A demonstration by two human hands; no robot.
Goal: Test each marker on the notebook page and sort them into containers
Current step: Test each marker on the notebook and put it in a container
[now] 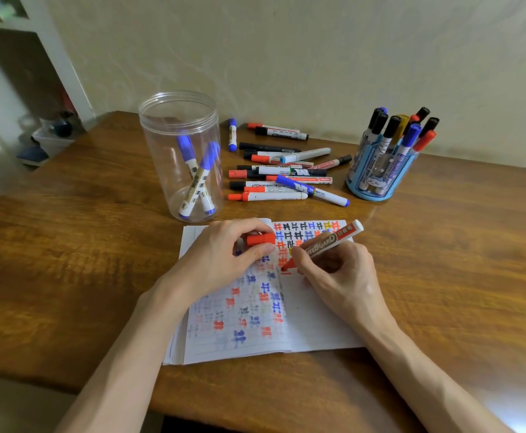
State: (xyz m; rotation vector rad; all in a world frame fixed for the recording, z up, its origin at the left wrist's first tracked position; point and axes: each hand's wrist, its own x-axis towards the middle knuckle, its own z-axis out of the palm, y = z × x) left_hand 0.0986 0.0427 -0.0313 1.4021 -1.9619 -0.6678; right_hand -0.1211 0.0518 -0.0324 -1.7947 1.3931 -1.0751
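Note:
An open notebook point(315, 326) lies on the wooden table, its pages covered with red, blue, black and yellow test marks. My right hand point(340, 273) grips an uncapped red whiteboard marker point(330, 242), its tip on the right page beside a fresh red stroke. My left hand point(221, 257) rests on the left page and pinches the red cap point(259, 239). A clear plastic jar point(182, 154) behind the notebook holds two blue markers. A blue pen holder point(380, 173) at the right holds several capped markers.
A loose pile of red, black and blue markers point(282, 170) lies between the jar and the pen holder. The wall runs close behind them. The table's front edge point(255, 410) is near me; at the far left is a shelf with clutter.

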